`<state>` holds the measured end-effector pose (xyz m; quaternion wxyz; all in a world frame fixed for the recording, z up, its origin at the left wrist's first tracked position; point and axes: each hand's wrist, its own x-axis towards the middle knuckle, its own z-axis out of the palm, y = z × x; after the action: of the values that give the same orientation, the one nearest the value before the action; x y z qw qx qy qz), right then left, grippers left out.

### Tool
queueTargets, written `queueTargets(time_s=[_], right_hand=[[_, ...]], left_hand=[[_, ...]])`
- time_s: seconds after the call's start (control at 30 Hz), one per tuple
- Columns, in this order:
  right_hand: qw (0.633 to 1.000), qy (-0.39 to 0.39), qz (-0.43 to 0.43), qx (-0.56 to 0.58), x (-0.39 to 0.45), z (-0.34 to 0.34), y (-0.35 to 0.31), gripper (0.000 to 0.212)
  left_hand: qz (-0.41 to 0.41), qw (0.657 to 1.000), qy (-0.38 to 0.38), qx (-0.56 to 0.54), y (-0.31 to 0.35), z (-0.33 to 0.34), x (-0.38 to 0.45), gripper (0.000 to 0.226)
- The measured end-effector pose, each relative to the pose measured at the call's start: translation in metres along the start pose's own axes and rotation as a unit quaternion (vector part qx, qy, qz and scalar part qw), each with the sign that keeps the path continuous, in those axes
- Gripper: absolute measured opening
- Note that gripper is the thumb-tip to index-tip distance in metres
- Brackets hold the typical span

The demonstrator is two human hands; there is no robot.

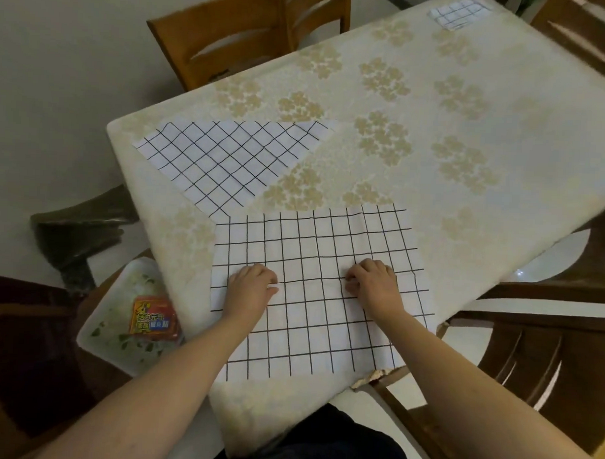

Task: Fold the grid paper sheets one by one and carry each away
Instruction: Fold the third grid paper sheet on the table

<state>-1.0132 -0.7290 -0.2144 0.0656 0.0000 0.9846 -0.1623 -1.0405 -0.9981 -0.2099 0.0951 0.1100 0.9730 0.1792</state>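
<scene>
As we lean over the near corner of the table [433, 185], both our forearms reach forward onto a grid paper sheet [314, 250] lying flat at that edge. Our left hand [251, 286] rests knuckles-up on the sheet's left half, fingers curled under against the paper and thumb stretched toward the middle. Our right hand [373, 281] sits level with it on the right half, fingers likewise bunched and curled down onto the paper; whether either hand pinches a fold of the sheet we cannot tell. To the left, below the table edge, a white tray [95, 339] holds an orange packet [154, 318]. Farther on, a second grid sheet [225, 154] lies askew near the table's left edge. At the far corner sits a small folded grid paper [456, 13]. Wooden chairs [246, 31] ring the floral tablecloth.
</scene>
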Motion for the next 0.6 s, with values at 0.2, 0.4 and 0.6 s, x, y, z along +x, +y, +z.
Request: queueTargets(time_s=[0.2, 0.4, 0.6], right_hand=[[1.0, 0.013, -0.022, -0.012, 0.005, 0.0, 0.001, 0.015], [0.995, 0.061, -0.074, 0.016, 0.003, -0.009, 0.004, 0.016], [0.989, 0.112, -0.095, 0.034, 0.003, -0.03, 0.001, 0.011]], left_hand=[[0.035, 0.998, 0.02, 0.042, -0.005, 0.002, 0.003, 0.002], [0.068, 0.994, 0.066, 0.061, -0.008, -0.001, 0.003, 0.011], [0.12, 0.986, 0.106, 0.052, -0.004, -0.03, 0.006, 0.025]])
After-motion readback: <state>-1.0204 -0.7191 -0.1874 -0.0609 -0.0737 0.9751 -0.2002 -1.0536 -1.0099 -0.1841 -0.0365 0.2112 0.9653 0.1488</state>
